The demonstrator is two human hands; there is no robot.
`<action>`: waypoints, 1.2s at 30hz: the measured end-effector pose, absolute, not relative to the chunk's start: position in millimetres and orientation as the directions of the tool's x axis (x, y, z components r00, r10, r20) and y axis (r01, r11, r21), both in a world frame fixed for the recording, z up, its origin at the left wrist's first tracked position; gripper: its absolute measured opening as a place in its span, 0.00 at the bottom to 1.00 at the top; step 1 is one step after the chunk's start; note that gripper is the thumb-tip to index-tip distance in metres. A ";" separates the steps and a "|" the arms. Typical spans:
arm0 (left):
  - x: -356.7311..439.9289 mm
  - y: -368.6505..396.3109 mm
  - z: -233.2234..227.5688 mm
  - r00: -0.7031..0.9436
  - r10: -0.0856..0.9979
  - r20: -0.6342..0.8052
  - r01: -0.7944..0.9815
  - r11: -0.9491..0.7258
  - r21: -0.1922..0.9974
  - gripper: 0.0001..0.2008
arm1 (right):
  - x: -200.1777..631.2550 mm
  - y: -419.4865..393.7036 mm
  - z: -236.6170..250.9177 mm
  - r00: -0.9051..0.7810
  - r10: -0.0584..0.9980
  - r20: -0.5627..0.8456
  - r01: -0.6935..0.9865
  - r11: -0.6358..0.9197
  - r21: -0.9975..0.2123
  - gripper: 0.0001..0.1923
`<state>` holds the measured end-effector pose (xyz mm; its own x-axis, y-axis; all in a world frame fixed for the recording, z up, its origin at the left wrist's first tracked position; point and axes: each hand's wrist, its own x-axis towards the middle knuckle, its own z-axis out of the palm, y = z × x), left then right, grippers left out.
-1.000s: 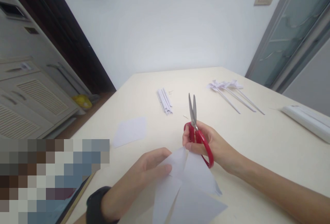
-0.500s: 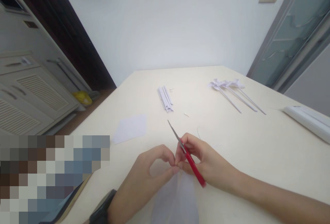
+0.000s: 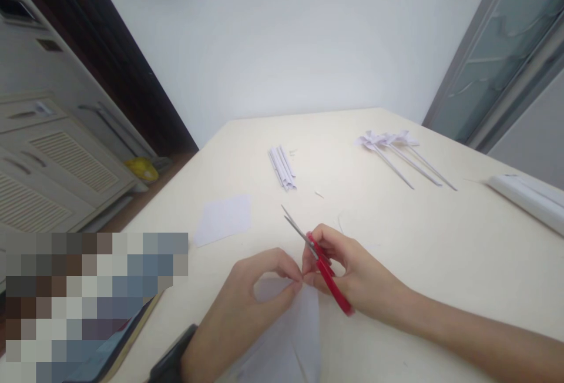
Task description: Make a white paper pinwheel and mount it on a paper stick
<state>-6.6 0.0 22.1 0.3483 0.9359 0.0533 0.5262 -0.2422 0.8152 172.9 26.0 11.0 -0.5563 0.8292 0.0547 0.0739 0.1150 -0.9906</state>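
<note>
The left hand [image 3: 251, 298] pinches the upper edge of the paper [image 3: 297, 330]; the right hand [image 3: 355, 271], fingers curled round the scissors [image 3: 337, 295], now swung leftward from upright, meets it there, suggesting handling rather than cutting. Whether the right fingertips grip paper is unclear.

No txt, labels, brands, nos. or signs legible, head-cam view; any print on long wht object [image 3: 529, 200], far R, or sm. dk panel [image 3: 49, 45], far L, too tiny/blurred.
</note>
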 end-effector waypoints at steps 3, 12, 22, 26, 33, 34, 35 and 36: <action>-8.7 0.3 24.1 0.351 0.934 0.061 0.511 -0.246 0.824 0.06 | 174.4 28.7 13.4 -0.576 0.816 0.045 -0.002 0.054 -0.999 0.10; -14.8 1.4 28.0 0.289 0.955 0.071 0.297 -0.160 0.941 0.02 | 181.1 39.5 16.8 -0.542 0.840 0.007 -0.029 -0.011 -1.000 0.10; -16.7 4.4 32.6 0.266 0.964 0.008 0.157 -0.051 0.986 0.04 | 177.7 39.7 8.5 -0.581 0.813 -0.016 0.238 0.151 -0.959 0.13; -16.5 6.4 27.0 0.277 0.960 0.039 0.134 -0.078 0.988 0.04 | 178.2 34.7 10.9 -0.568 0.823 -0.013 0.280 0.178 -0.943 0.14; -14.5 5.9 27.7 0.314 0.945 0.093 0.237 -0.172 0.956 0.05 | 182.4 32.2 13.7 -0.559 0.829 -0.031 0.395 0.233 -0.888 0.15; -15.1 6.0 27.5 0.329 0.940 0.085 0.255 -0.176 0.951 0.04 | 182.0 31.4 14.0 -0.561 0.827 -0.026 0.420 0.257 -0.870 0.16; -15.8 6.1 27.2 0.336 0.938 0.081 0.276 -0.180 0.944 0.04 | 181.5 30.3 14.3 -0.561 0.828 -0.016 0.445 0.285 -0.849 0.16; -16.4 6.2 26.9 0.338 0.938 0.081 0.295 -0.187 0.937 0.03 | 180.8 28.9 14.5 -0.559 0.829 -0.003 0.470 0.314 -0.825 0.16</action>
<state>-16.4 6.2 26.9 0.3376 0.9378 0.0809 0.2947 -0.1870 0.9371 180.8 28.9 14.5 -0.5591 0.8291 -0.0026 0.4697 0.3141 -0.8250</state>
